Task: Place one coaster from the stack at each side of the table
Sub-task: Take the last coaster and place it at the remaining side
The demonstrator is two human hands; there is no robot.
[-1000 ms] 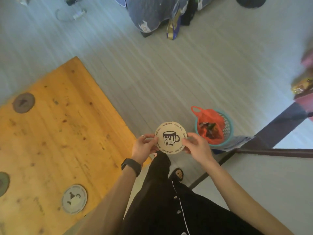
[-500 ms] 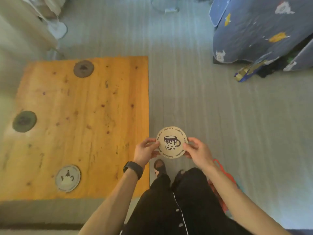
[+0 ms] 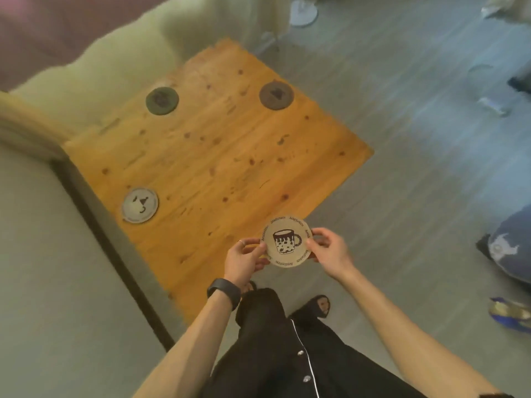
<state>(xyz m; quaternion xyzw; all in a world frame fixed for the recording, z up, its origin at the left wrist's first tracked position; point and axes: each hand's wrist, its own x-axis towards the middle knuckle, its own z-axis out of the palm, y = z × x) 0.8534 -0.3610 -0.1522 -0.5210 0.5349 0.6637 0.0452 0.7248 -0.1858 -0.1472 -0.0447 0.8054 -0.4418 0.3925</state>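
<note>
I hold a round beige coaster with a mug drawing (image 3: 286,242) between both hands, just over the near right edge of the wooden table (image 3: 218,156). My left hand (image 3: 244,258) pinches its left rim and my right hand (image 3: 327,248) pinches its right rim. Three coasters lie flat on the table: a pale grey one (image 3: 140,205) near the left edge, a dark green one (image 3: 161,100) at the far left, and a dark brown one (image 3: 276,94) at the far right.
A pale sofa (image 3: 57,268) runs along the table's left side and wraps behind it. Grey floor lies to the right, with a blue patterned cushion (image 3: 508,254) and a blue-gold object (image 3: 511,314) on it. My dark-trousered legs and feet are below the coaster.
The view has swung round the table, so the table now sits turned and further left. Both hands keep the same hold on the mug coaster, now over the table's near edge.
</note>
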